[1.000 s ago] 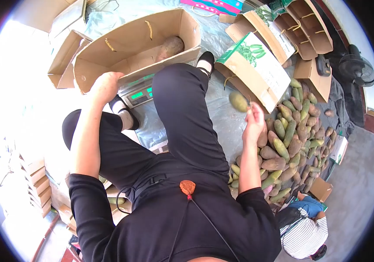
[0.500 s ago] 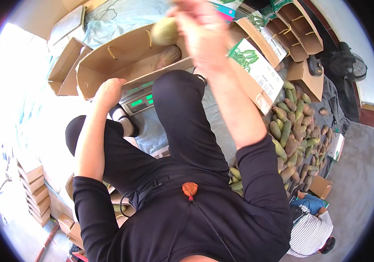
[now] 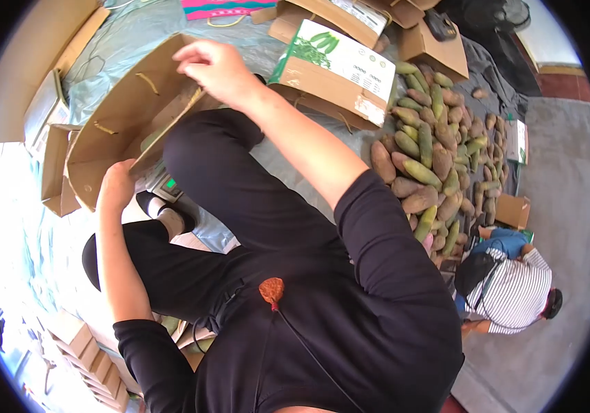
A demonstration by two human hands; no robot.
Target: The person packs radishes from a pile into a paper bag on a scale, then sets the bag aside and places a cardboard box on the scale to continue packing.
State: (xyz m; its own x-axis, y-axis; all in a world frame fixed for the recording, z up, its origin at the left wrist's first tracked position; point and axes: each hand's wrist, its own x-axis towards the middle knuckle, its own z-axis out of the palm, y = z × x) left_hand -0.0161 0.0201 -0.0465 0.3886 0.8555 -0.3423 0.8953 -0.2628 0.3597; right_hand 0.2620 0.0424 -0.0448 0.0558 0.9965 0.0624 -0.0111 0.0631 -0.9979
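A long open cardboard box (image 3: pixel 119 113) with rope loops in its far wall is tilted before my knees. My left hand (image 3: pixel 117 184) is closed on its near edge, toward the left end. Over the right end of the box is my right hand (image 3: pixel 220 74), its fingers partly bent and apart, with nothing visible in them. Inside the box a bit of a green radish (image 3: pixel 150 141) shows; the near wall hides most of the inside. A digital scale (image 3: pixel 165 186) with a green display sits partly hidden below the box.
A printed carton (image 3: pixel 340 72) lies right of my knee, beside a large pile of green and brown radishes (image 3: pixel 439 148). Other cartons (image 3: pixel 436 51) stand behind. A person in a striped shirt (image 3: pixel 512 289) is at the lower right. Stacked boxes (image 3: pixel 92 361) stand lower left.
The radish in my right hand has been let go; that hand has come lower over the box. The view has turned, and the box appears farther left and more tilted. My left hand keeps its hold.
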